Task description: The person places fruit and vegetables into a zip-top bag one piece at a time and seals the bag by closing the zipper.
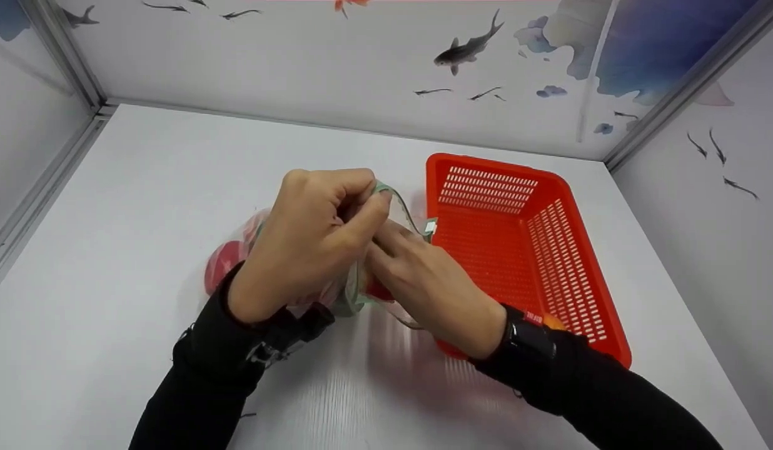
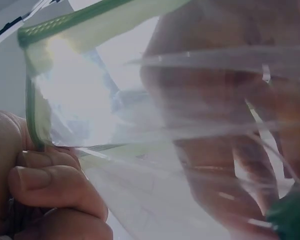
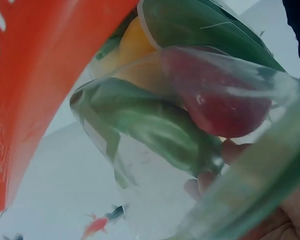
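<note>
My left hand (image 1: 305, 244) pinches the green-trimmed rim of a clear plastic bag (image 2: 125, 105) between thumb and curled fingers. At the bag's mouth, my right hand (image 1: 430, 281) reaches down with its fingers partly hidden. Through the plastic in the right wrist view show a long green pepper (image 3: 150, 130), a smooth red fruit (image 3: 225, 95) and a yellow-orange fruit (image 3: 137, 57). Right fingertips (image 3: 205, 180) lie right at the red fruit and the pepper; I cannot tell whether they grip either. Another round red piece (image 1: 222, 267) bulges at the bag's left end.
A red slotted plastic basket (image 1: 577, 250) stands just right of the bag, under my right forearm. Something orange (image 1: 554, 322) shows in its near corner. White panels with painted fish (image 1: 464, 50) enclose the white table (image 1: 111, 250) at the back and sides.
</note>
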`<state>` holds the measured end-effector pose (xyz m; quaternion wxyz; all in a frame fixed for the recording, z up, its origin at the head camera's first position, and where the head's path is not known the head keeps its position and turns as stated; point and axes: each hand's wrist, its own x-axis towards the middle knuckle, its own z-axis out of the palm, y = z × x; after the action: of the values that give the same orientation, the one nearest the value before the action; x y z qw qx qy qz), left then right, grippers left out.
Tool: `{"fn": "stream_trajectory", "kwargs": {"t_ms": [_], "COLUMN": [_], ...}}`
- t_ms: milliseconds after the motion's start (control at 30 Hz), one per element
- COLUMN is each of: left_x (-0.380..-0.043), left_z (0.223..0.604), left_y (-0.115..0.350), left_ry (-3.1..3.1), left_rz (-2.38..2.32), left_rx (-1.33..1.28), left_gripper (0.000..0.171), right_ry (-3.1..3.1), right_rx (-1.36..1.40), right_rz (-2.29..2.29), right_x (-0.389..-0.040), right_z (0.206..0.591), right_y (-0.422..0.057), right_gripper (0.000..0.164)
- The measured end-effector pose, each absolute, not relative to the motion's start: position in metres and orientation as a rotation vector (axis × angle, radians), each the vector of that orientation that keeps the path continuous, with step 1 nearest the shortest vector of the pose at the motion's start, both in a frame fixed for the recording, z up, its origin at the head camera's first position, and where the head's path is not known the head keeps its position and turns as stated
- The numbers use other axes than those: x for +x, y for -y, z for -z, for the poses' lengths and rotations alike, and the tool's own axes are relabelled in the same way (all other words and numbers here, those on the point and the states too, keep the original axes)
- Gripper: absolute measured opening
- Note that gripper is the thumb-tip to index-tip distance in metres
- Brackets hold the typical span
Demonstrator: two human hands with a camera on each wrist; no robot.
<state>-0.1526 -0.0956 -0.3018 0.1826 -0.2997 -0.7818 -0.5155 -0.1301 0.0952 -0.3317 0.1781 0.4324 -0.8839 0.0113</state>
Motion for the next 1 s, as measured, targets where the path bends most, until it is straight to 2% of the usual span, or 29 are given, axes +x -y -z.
{"fn": "stream_trajectory", "kwargs": {"t_ms": [67, 333, 567, 667, 767, 1000], "left_x": [-0.153, -0.153, -0.152, -0.152, -0.152, -0.152], "left_z": [0.302, 0.301, 0.301, 0.301, 0.302, 0.302], "left_y": [0.096, 0.096, 0.094, 0.094, 0.095, 0.095], "left_ry": [2.204, 2.206, 2.207, 2.208, 2.211, 2.210], "left_rz": [1.457, 1.475, 1.486, 1.491, 1.490, 1.484], "left_rx": [-0.847, -0.846, -0.843, -0.839, -0.838, -0.852], "left_gripper": [0.041, 0.042, 0.042, 0.042, 0.042, 0.042], "right_ry": [2.506, 2.598, 2.888, 3.009, 3.147, 3.511], "right_rx": [1.239, 1.244, 0.902, 0.763, 0.671, 0.676], "right_rz": [-0.148, -0.640, -0.681, -0.664, -0.629, -0.506], "right_x": [-0.127, -0.113, -0.124, -0.139, -0.152, -0.160], "right_z": [0.329, 0.305, 0.289, 0.295, 0.307, 0.333], "right_y": [-0.099, -0.143, -0.218, -0.243, -0.265, -0.305], "right_gripper": [0.068, 0.037, 0.024, 0.026, 0.035, 0.057]}}
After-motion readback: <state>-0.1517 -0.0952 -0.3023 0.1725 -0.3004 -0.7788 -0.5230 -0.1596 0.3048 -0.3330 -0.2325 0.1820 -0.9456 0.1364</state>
